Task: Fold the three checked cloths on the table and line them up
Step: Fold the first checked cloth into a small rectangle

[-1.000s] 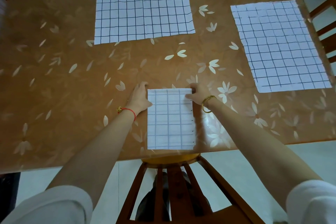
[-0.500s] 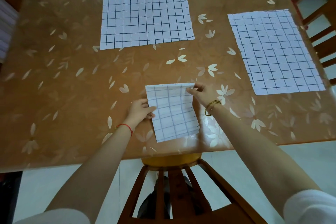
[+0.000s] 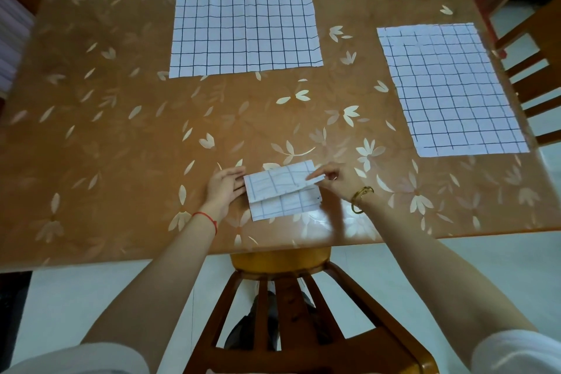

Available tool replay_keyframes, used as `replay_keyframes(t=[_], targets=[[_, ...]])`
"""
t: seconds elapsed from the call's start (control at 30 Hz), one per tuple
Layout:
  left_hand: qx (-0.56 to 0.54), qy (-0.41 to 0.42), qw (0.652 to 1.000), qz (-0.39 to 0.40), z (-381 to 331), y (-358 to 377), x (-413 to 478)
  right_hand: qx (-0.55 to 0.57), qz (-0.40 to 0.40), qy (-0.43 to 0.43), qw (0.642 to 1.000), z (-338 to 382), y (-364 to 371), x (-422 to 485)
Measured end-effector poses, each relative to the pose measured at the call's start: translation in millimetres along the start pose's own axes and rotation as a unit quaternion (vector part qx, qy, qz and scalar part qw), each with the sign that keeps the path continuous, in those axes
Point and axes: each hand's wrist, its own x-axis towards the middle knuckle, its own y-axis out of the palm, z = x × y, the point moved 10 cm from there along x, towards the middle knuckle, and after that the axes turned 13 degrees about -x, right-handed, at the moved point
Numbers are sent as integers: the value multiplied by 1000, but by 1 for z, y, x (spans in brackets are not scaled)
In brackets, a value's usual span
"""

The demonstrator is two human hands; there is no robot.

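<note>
The table (image 3: pixel 121 130) is glossy orange-brown, strewn all over with pale cream petals and flowers. The cloth at its far edge (image 3: pixel 245 30) and the cloth by its right edge (image 3: pixel 449 88) are white, checked with thin dark lines, and the folded cloth (image 3: pixel 280 191) near the near edge is white too, its grid fainter and grey. A red cord (image 3: pixel 209 218) rings the wrist of the left hand (image 3: pixel 224 188) and a gold bangle (image 3: pixel 361 197) that of the right hand (image 3: pixel 337 179); the sleeves (image 3: pixel 91 358) are white and the chair (image 3: pixel 282 261) is orange-brown wood.
</note>
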Motion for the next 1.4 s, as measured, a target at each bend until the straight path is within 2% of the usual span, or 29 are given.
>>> replay_keyframes(t=[0.1,0.3,0.43,0.53,0.6,0.63,0.7,0.8,0.9,1.07,1.23,1.33,1.4], targets=[[-7,4,1000,-2,5,-3,-9,-16,34,18,999,-6,10,-13],[47,63,996,30,8,-1,-17,-6,91,73,993,-17,28,-25],[146,104,983,47,3,3,-16,-21,97,82,992,-17,31,-26],[250,176,950,68,-4,7,-20,-81,79,57,992,-8,25,-23],[351,241,902,66,-9,11,-25,-109,41,48,992,-3,20,-19],[392,261,880,63,-9,13,-28,-124,16,48,991,-1,16,-17],[437,269,857,55,-6,13,-29,-130,-30,77,988,-2,11,-13],[461,255,848,56,1,14,-30,-130,-26,161,978,-14,16,-13],[452,244,856,66,3,15,-30,-119,-2,209,971,-23,26,-14],[436,244,860,103,-1,22,-30,-111,20,220,969,-22,35,-15],[452,235,853,114,2,21,-24,-109,-12,237,965,-26,29,-18],[455,243,849,117,3,22,-26,-126,-98,194,968,-8,11,-17],[471,247,839,118,5,22,-27,-176,-144,78,971,22,7,-13]])
